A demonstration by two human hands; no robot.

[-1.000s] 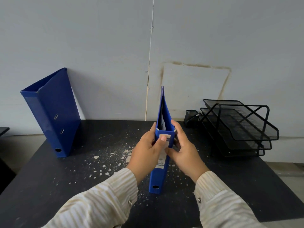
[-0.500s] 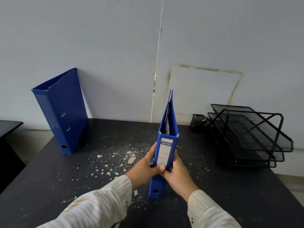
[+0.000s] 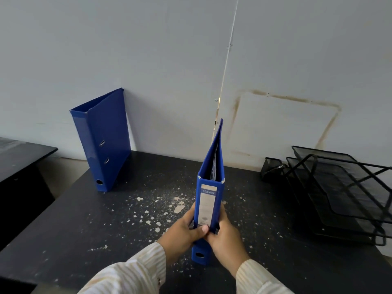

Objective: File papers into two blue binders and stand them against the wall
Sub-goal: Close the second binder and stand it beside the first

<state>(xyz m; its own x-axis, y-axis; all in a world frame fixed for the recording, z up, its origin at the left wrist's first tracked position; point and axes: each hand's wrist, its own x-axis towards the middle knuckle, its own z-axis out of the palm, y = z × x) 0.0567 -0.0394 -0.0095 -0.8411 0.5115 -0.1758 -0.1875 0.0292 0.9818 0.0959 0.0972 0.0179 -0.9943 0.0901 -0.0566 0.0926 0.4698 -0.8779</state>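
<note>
well, ahead of us the pale wall (image 3: 148, 60) fills the upper view, with a brownish stain outline on its right part. below it lies the black table (image 3: 84, 230), flecked with pale chips. at the right edge sit stacked black mesh trays (image 3: 339, 194), with a small mesh holder (image 3: 272, 169) beside them at the wall. far left, the first blue binder (image 3: 106, 143) stands on the table and leans back, its top touching the wall. near the middle, well apart from it, the second blue binder (image 3: 210, 198) stands upright, spine with a pale label toward us, papers showing between its covers. our left hand (image 3: 182, 234) and right hand (image 3: 224, 236) clasp its lower spine from either side, fingers curled around the covers and the left thumb (image 3: 201, 229) pressed across the label.
</note>
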